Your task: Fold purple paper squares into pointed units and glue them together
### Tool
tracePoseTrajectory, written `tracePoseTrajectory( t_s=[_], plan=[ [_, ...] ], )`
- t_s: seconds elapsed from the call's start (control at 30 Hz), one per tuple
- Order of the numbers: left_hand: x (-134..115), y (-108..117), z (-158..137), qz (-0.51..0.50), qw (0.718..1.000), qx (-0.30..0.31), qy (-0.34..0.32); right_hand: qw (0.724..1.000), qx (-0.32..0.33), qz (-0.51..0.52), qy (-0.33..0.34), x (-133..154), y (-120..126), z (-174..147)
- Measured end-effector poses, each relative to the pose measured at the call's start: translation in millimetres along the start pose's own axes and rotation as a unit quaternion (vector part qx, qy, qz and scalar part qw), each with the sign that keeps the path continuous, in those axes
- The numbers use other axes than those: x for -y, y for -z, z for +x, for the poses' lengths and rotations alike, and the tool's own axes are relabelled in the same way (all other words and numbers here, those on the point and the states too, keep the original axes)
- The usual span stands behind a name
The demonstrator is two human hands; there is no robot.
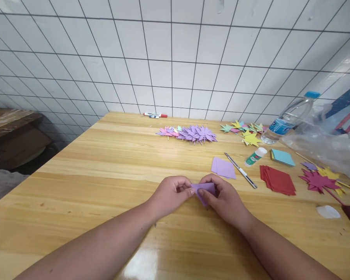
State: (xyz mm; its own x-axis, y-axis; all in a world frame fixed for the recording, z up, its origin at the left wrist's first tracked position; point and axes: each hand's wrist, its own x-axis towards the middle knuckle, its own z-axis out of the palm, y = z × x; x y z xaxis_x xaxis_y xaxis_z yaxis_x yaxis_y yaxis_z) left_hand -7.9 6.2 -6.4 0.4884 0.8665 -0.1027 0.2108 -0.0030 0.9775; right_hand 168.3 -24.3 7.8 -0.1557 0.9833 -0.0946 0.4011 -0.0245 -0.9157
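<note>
Between my two hands is a folded piece of purple paper [204,189], its lower end narrowing toward a point. My left hand [176,193] pinches its left corner with thumb and fingers. My right hand [221,198] grips the right side, the thumb lying across the front of the paper. Just beyond the right hand lie flat purple paper squares [224,168] and a utility knife [240,170]. A glue stick [256,156] lies tilted behind the knife.
Purple paper leaves [196,134] are heaped at the back, near markers [155,115]. Red paper squares [277,181], blue paper squares [282,157] and a water bottle [291,118] are on the right. A crimson paper leaf [319,180] lies farther right. A tiled wall [157,50] bounds the table.
</note>
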Motion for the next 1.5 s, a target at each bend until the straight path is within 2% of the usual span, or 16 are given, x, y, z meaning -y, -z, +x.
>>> tracePoseTrajectory(
  t_s=[0.13,0.3,0.5,0.67,0.8,0.93,1.07,1.27,1.37,1.5],
  plan=[
    [-0.3,1.6,0.0,-0.017,1.0,0.005,-0.012,1.0,-0.013,-0.016,-0.003,-0.2,1.1,1.2],
    [0.0,2.6,0.7,-0.059,0.998,0.02,0.006,1.0,-0.023,0.01,0.019,-0.9,1.9,0.9],
    [-3.4,1.6,1.6,-0.066,0.998,0.018,-0.003,0.998,0.005,0.054,0.011,-0.2,1.9,-0.6],
    [-3.6,3.0,0.7,-0.064,0.998,0.02,0.018,0.996,-0.021,0.061,0.056,-3.8,1.0,1.2],
    [-2.9,4.4,2.1,-0.092,0.995,0.016,0.034,0.996,-0.04,0.049,0.056,-8.5,1.3,2.4],
    [-2.9,7.0,3.7,-0.117,0.992,0.021,0.046,0.994,-0.038,0.031,0.095,-9.8,2.0,1.3],
    [-4.7,8.5,2.7,-0.106,0.993,0.046,0.027,0.99,-0.022,0.01,0.139,-8.1,2.4,0.4],
    [-5.3,7.7,3.3,-0.089,0.994,0.04,0.039,0.971,-0.037,-0.093,0.215,-6.3,3.7,-0.2],
    [-4.8,6.5,3.6,-0.081,0.995,0.036,0.04,0.973,-0.035,-0.09,0.21,-6.9,5.8,-2.6],
    [-4.1,3.1,1.6,-0.015,1.0,0.01,0.01,0.989,-0.022,0.003,0.149,-4.8,7.1,-5.9]
  ],
)
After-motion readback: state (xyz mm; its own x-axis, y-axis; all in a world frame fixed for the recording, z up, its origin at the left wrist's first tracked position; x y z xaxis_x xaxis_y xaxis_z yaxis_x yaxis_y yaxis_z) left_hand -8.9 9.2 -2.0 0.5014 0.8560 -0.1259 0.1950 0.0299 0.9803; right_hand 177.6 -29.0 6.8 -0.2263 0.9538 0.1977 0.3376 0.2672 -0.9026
